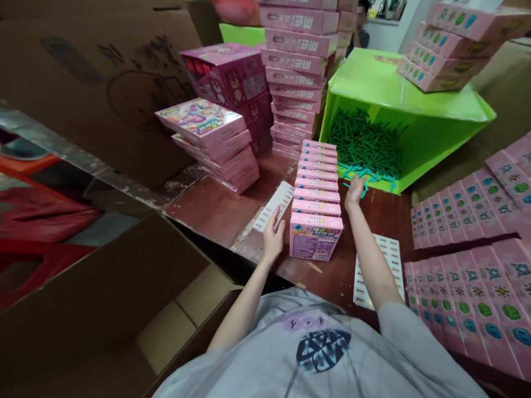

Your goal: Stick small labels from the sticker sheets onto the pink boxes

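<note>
Nearest the camera is the person's grey shirt (319,348), and from it 2 bare arms reach to the row of pink boxes (317,188) standing on the tabletop (215,210). Left of this row, the left hand (272,239) rests against the side of the front box (316,236), its grip loose, grasping nothing; a white label strip (274,205) lies just beside it. Right of the row, the right hand (354,190) lies spread over the green sticks (365,145) that spill from the green bin (415,99), grip released. I judge that the step is picking up sticks; the next move needs the fingers to close on some.
</note>
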{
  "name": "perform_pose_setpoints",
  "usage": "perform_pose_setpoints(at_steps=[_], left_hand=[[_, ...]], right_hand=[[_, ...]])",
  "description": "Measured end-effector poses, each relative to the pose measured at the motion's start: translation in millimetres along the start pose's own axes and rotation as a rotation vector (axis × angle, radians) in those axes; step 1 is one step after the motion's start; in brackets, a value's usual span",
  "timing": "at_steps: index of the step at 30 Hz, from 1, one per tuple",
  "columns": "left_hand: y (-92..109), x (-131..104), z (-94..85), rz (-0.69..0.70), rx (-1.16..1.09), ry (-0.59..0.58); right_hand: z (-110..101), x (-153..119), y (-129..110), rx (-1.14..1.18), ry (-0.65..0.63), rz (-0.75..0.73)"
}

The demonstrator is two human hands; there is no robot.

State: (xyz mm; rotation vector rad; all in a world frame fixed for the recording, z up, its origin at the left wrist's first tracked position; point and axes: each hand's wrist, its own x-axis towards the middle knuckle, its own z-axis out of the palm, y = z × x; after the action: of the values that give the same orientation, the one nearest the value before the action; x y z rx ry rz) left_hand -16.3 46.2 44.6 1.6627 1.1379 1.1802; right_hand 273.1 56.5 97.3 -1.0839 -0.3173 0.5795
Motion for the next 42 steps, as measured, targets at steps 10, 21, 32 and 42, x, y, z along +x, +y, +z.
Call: perform_pose_setpoints(at_steps=[10, 21, 32, 42], left_hand=[[-20, 3, -61.8, -0.071, 0.537, 0.156], [129, -110, -207.6, 0.432, 0.028, 0.428], [103, -120, -153.1, 0.210, -0.087, 0.137], [92, -102, -91.2, 0.256, -0.143, -0.158]], right_hand=[[-74, -130, -36, -0.013, 0.354, -0.351], [78, -317, -109, -0.808, -0.834, -1.330], [24, -316, -96, -0.887, -0.849, -0.806], [-24, -281, -92, -0.886, -0.748, -0.398]])
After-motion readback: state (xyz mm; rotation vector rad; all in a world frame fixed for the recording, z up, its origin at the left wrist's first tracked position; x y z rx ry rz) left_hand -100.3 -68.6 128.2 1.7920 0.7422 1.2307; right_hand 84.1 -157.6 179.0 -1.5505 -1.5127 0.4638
